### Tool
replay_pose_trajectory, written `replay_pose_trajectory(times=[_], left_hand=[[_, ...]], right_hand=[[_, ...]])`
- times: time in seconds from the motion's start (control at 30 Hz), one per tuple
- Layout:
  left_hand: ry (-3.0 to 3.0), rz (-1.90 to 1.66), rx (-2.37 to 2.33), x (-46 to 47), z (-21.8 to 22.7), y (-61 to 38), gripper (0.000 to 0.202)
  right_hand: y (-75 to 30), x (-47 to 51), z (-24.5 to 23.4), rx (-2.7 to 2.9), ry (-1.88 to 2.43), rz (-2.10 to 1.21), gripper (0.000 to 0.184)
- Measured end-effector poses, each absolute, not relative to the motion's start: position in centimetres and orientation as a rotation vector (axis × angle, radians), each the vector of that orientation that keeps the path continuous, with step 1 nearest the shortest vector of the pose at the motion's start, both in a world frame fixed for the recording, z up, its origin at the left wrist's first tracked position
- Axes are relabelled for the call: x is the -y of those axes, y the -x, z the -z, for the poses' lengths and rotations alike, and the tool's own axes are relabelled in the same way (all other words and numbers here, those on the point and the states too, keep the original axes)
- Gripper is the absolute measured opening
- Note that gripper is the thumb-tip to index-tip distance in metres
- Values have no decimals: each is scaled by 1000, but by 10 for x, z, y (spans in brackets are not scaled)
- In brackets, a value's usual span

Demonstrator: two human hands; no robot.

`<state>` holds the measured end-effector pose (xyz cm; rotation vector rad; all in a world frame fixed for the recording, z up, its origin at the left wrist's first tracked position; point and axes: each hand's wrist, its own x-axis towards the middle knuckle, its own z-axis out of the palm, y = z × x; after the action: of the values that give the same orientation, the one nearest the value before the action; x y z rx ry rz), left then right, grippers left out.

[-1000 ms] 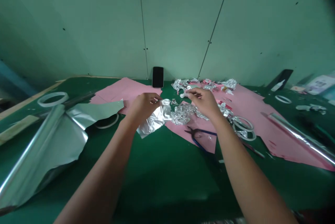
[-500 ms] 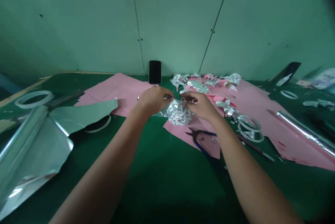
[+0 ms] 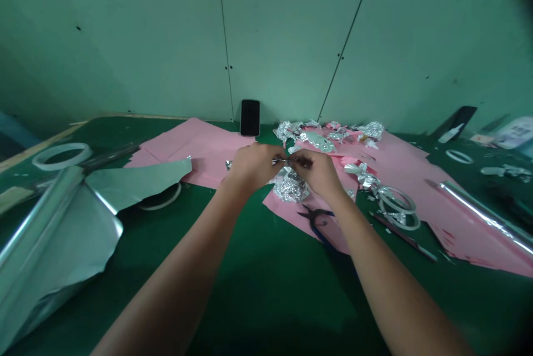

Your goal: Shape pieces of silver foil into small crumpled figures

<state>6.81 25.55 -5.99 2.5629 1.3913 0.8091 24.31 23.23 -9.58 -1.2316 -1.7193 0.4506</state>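
My left hand (image 3: 256,164) is closed in a pinch near the middle of the table. A thin silvery strip (image 3: 285,160), perhaps foil or wire, spans the small gap to my right hand (image 3: 316,170), whose fingertips are pinched on its other end. A bit of crumpled foil (image 3: 228,165) shows past the left hand's outer side. Just below both hands sits a crumpled foil ball (image 3: 290,188). Pliers (image 3: 318,220) with dark jaws and blue handles lie on pink paper (image 3: 283,206), partly behind my right forearm.
A foil roll (image 3: 45,217) with a loose sheet lies left, near a white ring (image 3: 62,156). A phone (image 3: 250,118) leans on the back wall. Foil scraps (image 3: 316,140), white rings (image 3: 397,206), a slim dark tool (image 3: 403,236) and another foil roll (image 3: 485,214) are to the right.
My hands have come closer together, with the silvery strip now stretched between the fingertips. The foil sheet above the ball is now mostly covered. The view has shifted slightly.
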Motion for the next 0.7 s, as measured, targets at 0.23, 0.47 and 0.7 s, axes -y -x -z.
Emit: replay_pose_trajectory(times=[0.23,0.47,0.7], left_hand=[[-2570,-819,-1453,-253,62,-70,18],[-2581,-819,-1300,-248,69,-71,24],[-2569,-793,-1266,-244,69,-70,27]], right_hand=[[-253,-225,93,1790,1225,-454,25],[-256,-226,98,1739,1193,-509,23],[-254,-223,96,1775,1163,-577,19]])
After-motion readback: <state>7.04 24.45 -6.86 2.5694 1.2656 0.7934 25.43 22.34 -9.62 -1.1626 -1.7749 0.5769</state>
